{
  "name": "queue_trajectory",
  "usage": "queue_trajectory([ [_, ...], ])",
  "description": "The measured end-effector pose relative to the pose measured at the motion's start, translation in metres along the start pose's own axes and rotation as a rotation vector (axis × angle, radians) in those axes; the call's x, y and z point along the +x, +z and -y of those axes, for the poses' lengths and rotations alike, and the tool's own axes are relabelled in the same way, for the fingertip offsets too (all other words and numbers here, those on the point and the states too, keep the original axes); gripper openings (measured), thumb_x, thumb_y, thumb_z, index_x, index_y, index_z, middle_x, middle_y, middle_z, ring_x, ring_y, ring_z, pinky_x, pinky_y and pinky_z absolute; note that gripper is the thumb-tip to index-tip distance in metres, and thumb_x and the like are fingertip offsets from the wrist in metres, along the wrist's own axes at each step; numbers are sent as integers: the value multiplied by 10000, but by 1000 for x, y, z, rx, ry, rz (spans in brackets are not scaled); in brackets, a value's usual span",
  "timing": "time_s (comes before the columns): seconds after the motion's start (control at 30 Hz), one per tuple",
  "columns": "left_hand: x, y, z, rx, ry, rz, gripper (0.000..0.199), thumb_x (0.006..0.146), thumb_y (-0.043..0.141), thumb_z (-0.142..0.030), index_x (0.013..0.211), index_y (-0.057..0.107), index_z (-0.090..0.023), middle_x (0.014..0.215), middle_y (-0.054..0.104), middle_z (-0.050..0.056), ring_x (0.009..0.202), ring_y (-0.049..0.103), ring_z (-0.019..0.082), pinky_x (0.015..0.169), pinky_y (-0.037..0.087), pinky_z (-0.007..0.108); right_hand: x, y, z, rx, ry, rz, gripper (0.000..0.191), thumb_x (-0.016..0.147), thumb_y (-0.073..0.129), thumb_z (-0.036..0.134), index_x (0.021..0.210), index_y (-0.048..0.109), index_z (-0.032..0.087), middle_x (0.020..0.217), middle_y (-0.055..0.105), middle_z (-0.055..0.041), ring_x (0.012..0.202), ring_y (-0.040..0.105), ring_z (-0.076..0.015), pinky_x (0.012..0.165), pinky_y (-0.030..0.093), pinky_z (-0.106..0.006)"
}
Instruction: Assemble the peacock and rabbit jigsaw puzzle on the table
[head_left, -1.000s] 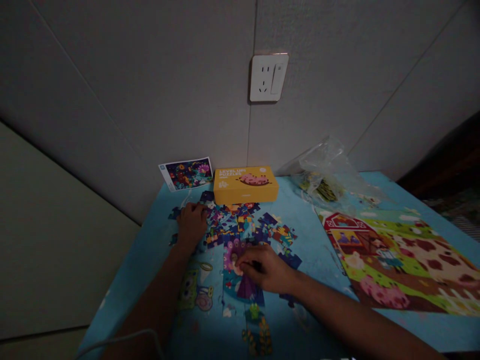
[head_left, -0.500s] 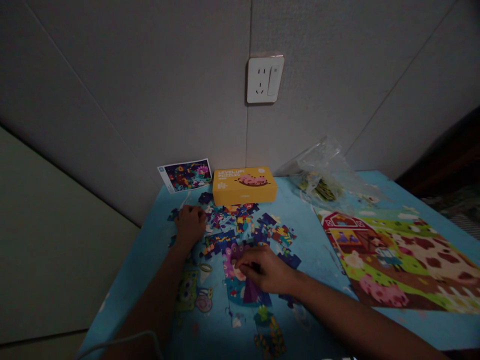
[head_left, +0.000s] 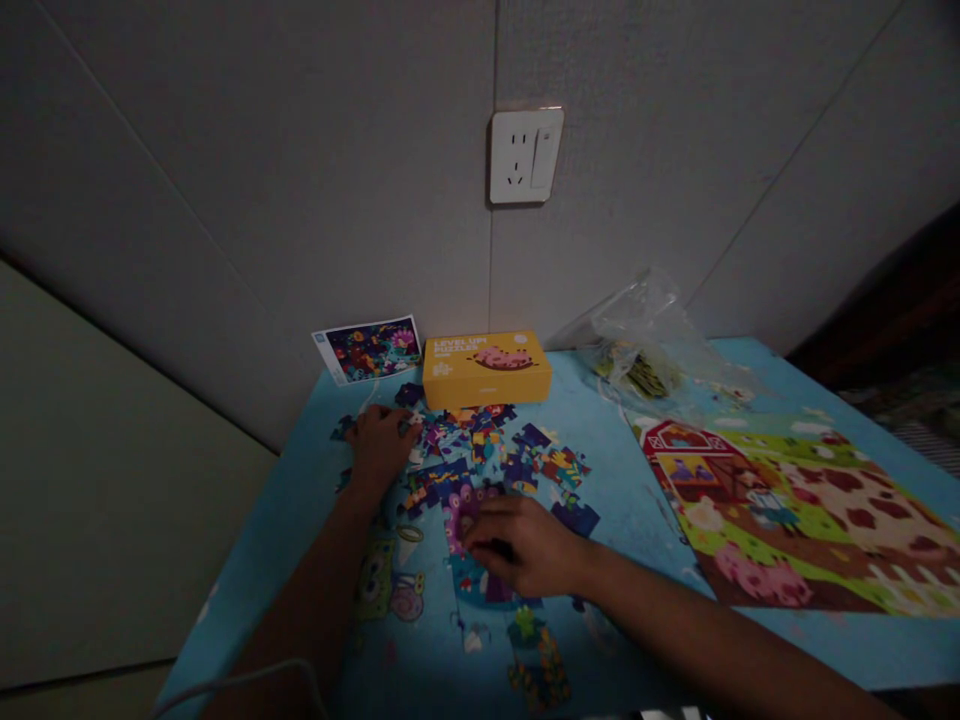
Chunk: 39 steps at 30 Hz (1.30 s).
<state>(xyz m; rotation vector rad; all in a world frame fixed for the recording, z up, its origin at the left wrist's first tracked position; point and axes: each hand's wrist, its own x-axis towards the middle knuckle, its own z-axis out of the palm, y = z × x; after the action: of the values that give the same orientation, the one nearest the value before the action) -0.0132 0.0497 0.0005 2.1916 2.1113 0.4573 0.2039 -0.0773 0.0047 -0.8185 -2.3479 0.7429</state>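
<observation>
My right hand (head_left: 525, 545) is over a joined section of jigsaw (head_left: 469, 585) with a purple and pink figure. Its thumb and fingers are pinched together at that section, and whatever is between them is hidden. Farther left, my left hand (head_left: 381, 440) is closed at the edge of the loose jigsaw pieces (head_left: 450, 435), with a small pale jigsaw piece (head_left: 415, 419) at its fingertips. A joined strip of pieces (head_left: 435, 482) lies between the hands. Below the right hand are pieces with a green frog (head_left: 526, 624) and yellow plants.
A yellow puzzle box (head_left: 487, 385) stands against the wall, beside a picture card (head_left: 371, 350). Right of it lies a clear plastic bag (head_left: 645, 345) with pieces inside. A finished farm puzzle (head_left: 787, 520) covers the right of the blue table (head_left: 300, 510). A socket (head_left: 525, 155) is above.
My right hand has shifted slightly left over the joined section. The fingers of my left hand have moved a little, and a pale piece now shows at their tips.
</observation>
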Motion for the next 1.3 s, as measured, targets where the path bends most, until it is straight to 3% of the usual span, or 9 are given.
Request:
queue_trajectory([
  [0.27,9,8,2,-147,-59,0,268,783,631,-331,996,690,-180,1106,627,152,1123,544,367,962,354,577,-3,2,-3,-22,25,39,144,839,579,167,955,659,198,910,673,-39,848,631,-170,775,485,-263],
  [0.43,5,6,1,-329,-72,-56,199,823,569,-318,966,632,-195,895,708,49,897,655,230,885,462,401,-1,-1,1,-40,21,53,158,837,574,162,962,666,194,914,673,-39,848,632,-163,766,480,-253],
  [0.53,0,-3,-1,-426,-55,-134,255,861,506,-371,1008,604,-187,928,704,39,843,662,181,790,503,293,0,-3,5,-61,14,84,191,827,617,219,1008,674,196,965,673,-40,882,633,-170,768,478,-254],
  [0.7,-19,-33,4,-616,-35,-296,306,828,531,-427,986,640,-189,886,705,37,823,666,189,772,518,289,-3,-3,5,-115,9,138,332,798,688,389,1083,678,220,1030,651,-43,900,615,-187,771,470,-279],
  [0.8,-43,-48,14,-678,-82,-200,371,758,622,-459,1001,638,-179,839,714,32,779,679,200,729,541,299,-4,-2,2,-123,-34,156,451,757,717,458,1137,664,219,1059,623,-63,948,583,-209,829,455,-313],
  [0.97,-102,-59,26,-667,-55,87,329,750,636,-496,898,700,-210,878,748,32,808,699,218,750,566,323,-7,-5,6,-101,-154,215,733,558,817,584,1184,644,244,1200,532,-94,1096,485,-283,994,345,-455],
  [1.13,-144,-52,28,-646,-41,179,286,769,607,-457,929,717,-246,841,757,16,776,712,212,727,583,319,-8,-6,12,-113,-145,245,810,520,827,613,1214,598,265,1384,416,-104,1293,346,-340,1103,157,-575],
  [1.3,-160,-43,26,-646,28,199,193,789,603,-394,878,689,-246,820,746,13,751,705,198,687,575,303,-7,-2,9,-146,-58,248,762,551,800,637,1172,580,253,1422,402,-112,1378,258,-360,1124,71,-622],
])
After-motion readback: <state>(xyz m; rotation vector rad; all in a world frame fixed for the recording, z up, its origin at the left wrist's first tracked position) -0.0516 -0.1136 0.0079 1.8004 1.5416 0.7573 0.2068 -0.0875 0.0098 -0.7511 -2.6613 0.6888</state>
